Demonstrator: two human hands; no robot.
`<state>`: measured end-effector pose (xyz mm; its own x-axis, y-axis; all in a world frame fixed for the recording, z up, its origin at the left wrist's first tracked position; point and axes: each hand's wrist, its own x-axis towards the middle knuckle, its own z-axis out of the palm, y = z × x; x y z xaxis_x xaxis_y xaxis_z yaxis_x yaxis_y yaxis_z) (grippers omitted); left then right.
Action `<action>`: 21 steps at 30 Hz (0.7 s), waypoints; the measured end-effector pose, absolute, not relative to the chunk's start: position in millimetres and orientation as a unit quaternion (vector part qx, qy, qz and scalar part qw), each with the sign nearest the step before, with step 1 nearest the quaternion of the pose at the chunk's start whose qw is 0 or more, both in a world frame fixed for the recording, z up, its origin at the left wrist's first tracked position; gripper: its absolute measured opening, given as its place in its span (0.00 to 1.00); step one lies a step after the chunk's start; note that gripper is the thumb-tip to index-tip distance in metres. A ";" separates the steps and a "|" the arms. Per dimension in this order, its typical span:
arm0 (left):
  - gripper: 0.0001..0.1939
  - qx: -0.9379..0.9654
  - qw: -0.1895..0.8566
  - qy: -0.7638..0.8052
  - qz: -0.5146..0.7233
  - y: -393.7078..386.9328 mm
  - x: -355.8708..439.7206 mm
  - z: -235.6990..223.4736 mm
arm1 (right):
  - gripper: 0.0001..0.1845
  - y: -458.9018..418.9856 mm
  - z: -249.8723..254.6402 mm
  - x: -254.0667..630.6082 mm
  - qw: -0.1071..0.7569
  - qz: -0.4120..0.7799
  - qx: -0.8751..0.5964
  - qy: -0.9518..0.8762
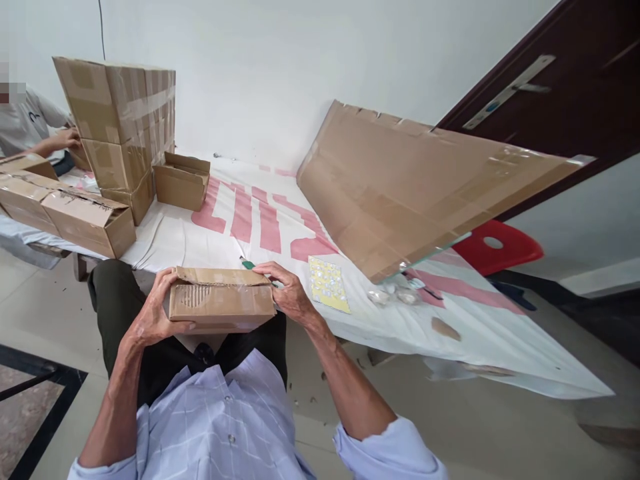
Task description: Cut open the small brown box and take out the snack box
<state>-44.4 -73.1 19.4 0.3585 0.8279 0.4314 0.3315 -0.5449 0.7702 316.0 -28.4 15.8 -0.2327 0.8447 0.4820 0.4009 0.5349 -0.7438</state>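
Note:
A small brown cardboard box (223,303) is held over my lap, its top flaps pressed nearly closed and one side bearing a torn, ridged patch. My left hand (157,310) grips its left end, thumb along the near side. At the right end, the fingers of my right hand (290,293) are bent over the top corner. Just beyond the box, at the table's edge, a small green object with a dark tip (247,264) shows; its kind is unclear. To the right of my right hand lies a yellow sheet with shiny round dots (329,285).
Taped cardboard boxes (125,127) are stacked at left, with a small open box (183,181) beside them. More boxes (90,217) line the left edge. A large cardboard panel (410,187) leans at right, near a red chair (500,247). Another person (35,127) sits far left.

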 end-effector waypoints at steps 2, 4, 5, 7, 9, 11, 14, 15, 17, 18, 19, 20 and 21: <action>0.49 0.773 0.284 0.374 0.426 -80.3 -37.4 31.3 | 0.13 -27.5 4.3 319.1 0.466 0.288 -0.435 -0.715; 0.52 0.779 0.269 0.373 0.425 -87.0 -29.1 41.6 | 0.16 -27.7 -10.6 322.2 0.472 0.327 -0.452 -0.683; 0.54 0.784 0.259 0.373 0.423 -89.7 -24.7 45.6 | 0.18 -28.1 -18.5 324.0 0.472 0.340 -0.460 -0.671; 0.56 0.792 0.238 0.375 0.419 -93.9 -16.6 51.1 | 0.22 -28.7 -33.2 329.3 0.466 0.350 -0.474 -0.659; 0.58 0.794 0.227 0.380 0.417 -96.8 -9.9 53.8 | 0.25 -27.7 -44.6 337.5 0.453 0.330 -0.493 -0.666; 0.62 0.791 0.230 0.391 0.411 -98.9 -5.2 54.6 | 0.26 -23.9 -52.5 347.9 0.434 0.272 -0.523 -0.681; 0.68 0.785 0.235 0.404 0.407 -100.6 -0.9 53.0 | 0.24 -14.5 -62.3 360.0 0.383 0.141 -0.584 -0.701; 0.69 0.781 0.235 0.407 0.411 -100.7 0.0 51.6 | 0.22 -11.2 -65.8 361.4 0.356 0.106 -0.604 -0.705; 0.69 0.772 0.237 0.409 0.425 -100.6 1.1 46.6 | 0.19 -6.0 -73.3 359.7 0.293 0.068 -0.636 -0.711; 0.69 0.766 0.240 0.410 0.433 -100.5 1.5 43.1 | 0.17 -4.2 -76.8 357.0 0.267 0.062 -0.648 -0.711; 0.69 0.760 0.244 0.411 0.441 -100.4 1.8 38.8 | 0.15 -3.0 -79.7 353.5 0.251 0.060 -0.657 -0.708; 0.68 0.753 0.249 0.411 0.449 -100.4 2.0 34.0 | 0.13 -2.3 -81.9 349.8 0.248 0.061 -0.664 -0.702; 0.68 0.747 0.253 0.411 0.457 -100.4 2.2 28.9 | 0.10 -2.0 -83.3 346.2 0.254 0.062 -0.669 -0.695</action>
<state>2.2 -100.4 28.9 0.2440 0.8454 0.4752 0.3823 -0.5342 0.7540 346.2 -2.0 -83.3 0.0252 0.9623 0.2709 0.8996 0.0964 -0.4260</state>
